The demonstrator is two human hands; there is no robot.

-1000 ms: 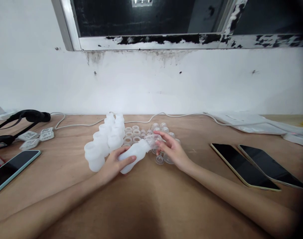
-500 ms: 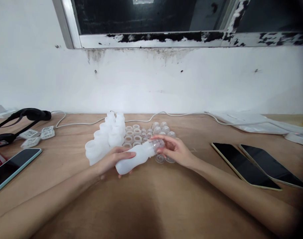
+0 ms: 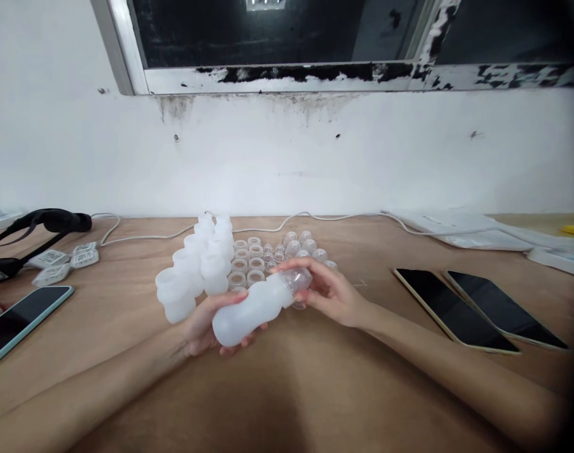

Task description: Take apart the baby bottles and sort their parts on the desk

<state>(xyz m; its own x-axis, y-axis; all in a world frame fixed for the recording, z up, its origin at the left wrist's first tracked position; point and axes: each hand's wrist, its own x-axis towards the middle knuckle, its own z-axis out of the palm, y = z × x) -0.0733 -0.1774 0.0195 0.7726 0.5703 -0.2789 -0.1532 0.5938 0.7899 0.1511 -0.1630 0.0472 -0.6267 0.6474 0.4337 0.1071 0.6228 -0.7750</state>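
Note:
A translucent white baby bottle [image 3: 249, 313] lies tilted across my left hand [image 3: 214, 324], which is closed around its body with the base toward me. On its neck end sits a clear domed cap [image 3: 296, 280]. My right hand [image 3: 337, 290] pinches this cap between thumb and fingers. Behind the left hand stand several white open-necked bottles [image 3: 176, 286] in rows. Several ring collars [image 3: 240, 265], small clear teats [image 3: 269, 253] and clear domed caps [image 3: 306, 242] are set out behind the held bottle, partly hidden by it and by my right hand.
Two dark phones [image 3: 450, 308] lie at the right, and a light-blue-edged phone [image 3: 22, 321] at the left. Small clear cases [image 3: 51, 270] and a black headset strap [image 3: 51, 220] are at the far left. A white cable [image 3: 287, 223] runs along the wall; plastic bags [image 3: 438, 229] lie back right.
The bottle has come slightly nearer and lower in view, still held in both hands. The cap now sits over the neck, with my right fingers around it. The whole view has shifted slightly.

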